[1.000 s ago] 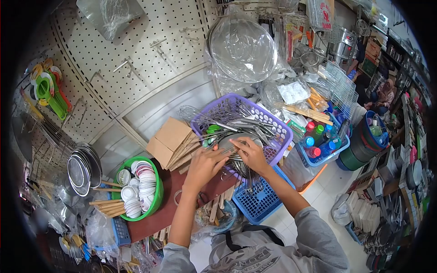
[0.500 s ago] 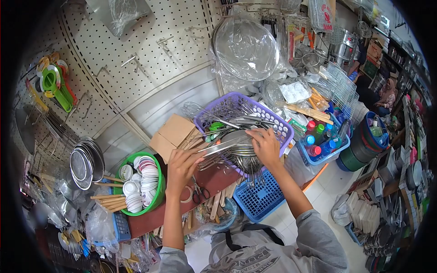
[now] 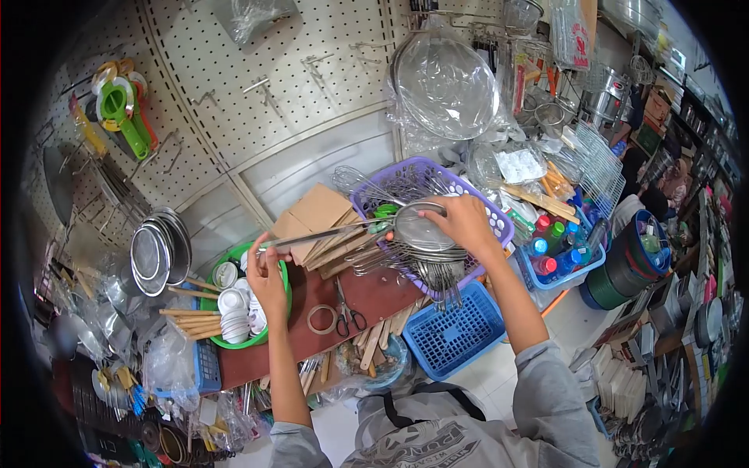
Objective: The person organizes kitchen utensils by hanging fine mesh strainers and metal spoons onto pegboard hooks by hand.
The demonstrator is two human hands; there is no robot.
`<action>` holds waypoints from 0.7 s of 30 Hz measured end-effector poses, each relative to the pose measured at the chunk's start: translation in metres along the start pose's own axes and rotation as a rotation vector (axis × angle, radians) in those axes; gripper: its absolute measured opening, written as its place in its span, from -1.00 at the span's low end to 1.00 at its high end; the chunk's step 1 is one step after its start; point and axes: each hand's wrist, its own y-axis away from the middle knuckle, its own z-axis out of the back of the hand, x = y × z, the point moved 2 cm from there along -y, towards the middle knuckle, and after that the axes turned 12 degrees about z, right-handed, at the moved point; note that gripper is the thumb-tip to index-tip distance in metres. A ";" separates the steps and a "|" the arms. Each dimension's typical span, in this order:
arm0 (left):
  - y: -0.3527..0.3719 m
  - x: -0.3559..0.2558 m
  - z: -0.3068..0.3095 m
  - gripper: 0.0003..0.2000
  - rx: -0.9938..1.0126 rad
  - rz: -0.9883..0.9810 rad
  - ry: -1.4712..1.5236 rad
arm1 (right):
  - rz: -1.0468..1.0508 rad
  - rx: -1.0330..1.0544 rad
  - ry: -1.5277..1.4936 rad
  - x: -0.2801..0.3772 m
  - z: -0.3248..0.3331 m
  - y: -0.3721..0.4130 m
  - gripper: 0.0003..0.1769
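A long-handled metal strainer (image 3: 421, 228) spans between my two hands over the purple basket. My left hand (image 3: 267, 274) pinches the far end of its thin handle, above the green basin. My right hand (image 3: 462, 222) grips the rim of its round head, thumb and fingers closed at the edge. Beneath that head, a bunch of wire utensils (image 3: 441, 279) hangs over the basket's front side. The purple basket (image 3: 503, 222) also contains whisks (image 3: 360, 183) and other metal tools, partly covered by my right hand and the strainer.
Bowls fill a green basin (image 3: 287, 292) on the red-brown table (image 3: 312, 347). Cardboard (image 3: 316, 214), scissors (image 3: 349, 316) and a tape roll (image 3: 321, 319) lie nearby. A blue basket (image 3: 454, 327) stands in front; a light-blue basket (image 3: 573, 273) of bottles is right. Another person (image 3: 675, 183) sits behind.
My left hand has moved left and slightly up along the strainer, to the handle's end. The round head now faces up more. The camera view has shifted a little.
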 end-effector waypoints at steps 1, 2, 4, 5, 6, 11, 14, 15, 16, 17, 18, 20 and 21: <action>0.003 0.000 -0.001 -0.57 0.000 -0.003 0.097 | 0.034 0.041 -0.015 0.005 0.000 -0.009 -0.69; 0.005 0.001 0.000 -0.51 -0.001 -0.006 0.194 | 0.044 0.096 -0.108 0.009 -0.004 -0.017 -0.70; 0.017 0.005 0.000 -0.35 0.086 0.076 0.215 | 0.063 0.210 -0.294 0.019 -0.016 -0.029 -0.71; 0.026 0.008 -0.005 -0.33 0.150 0.115 0.248 | 0.034 0.277 -0.475 0.028 -0.023 -0.031 -0.66; 0.037 0.003 -0.012 -0.31 0.214 0.155 0.282 | 0.029 0.290 -0.546 0.038 -0.033 -0.032 -0.65; 0.086 -0.020 -0.013 -0.29 0.303 0.181 0.062 | -0.016 0.344 -0.927 0.097 -0.084 -0.017 -0.62; 0.097 -0.020 0.006 -0.35 0.223 0.207 0.069 | -0.087 0.372 -1.162 0.128 -0.117 -0.001 -0.57; 0.099 -0.015 0.017 -0.36 0.207 0.235 0.086 | -0.107 0.381 -1.232 0.136 -0.127 0.006 -0.55; 0.102 -0.006 0.029 -0.37 0.183 0.232 0.041 | -0.050 0.389 -1.249 0.142 -0.138 0.013 -0.53; 0.105 0.007 0.041 -0.37 0.157 0.229 -0.005 | 0.009 0.398 -1.266 0.148 -0.150 0.019 -0.51; 0.108 0.020 0.052 -0.37 0.129 0.226 -0.050 | 0.070 0.407 -1.284 0.154 -0.160 0.025 -0.49; 0.119 0.033 0.071 -0.42 0.098 0.277 -0.075 | 0.098 0.497 -1.325 0.163 -0.181 0.038 -0.42; 0.126 0.035 0.080 -0.43 0.093 0.294 -0.099 | 0.110 0.538 -1.342 0.166 -0.195 0.045 -0.41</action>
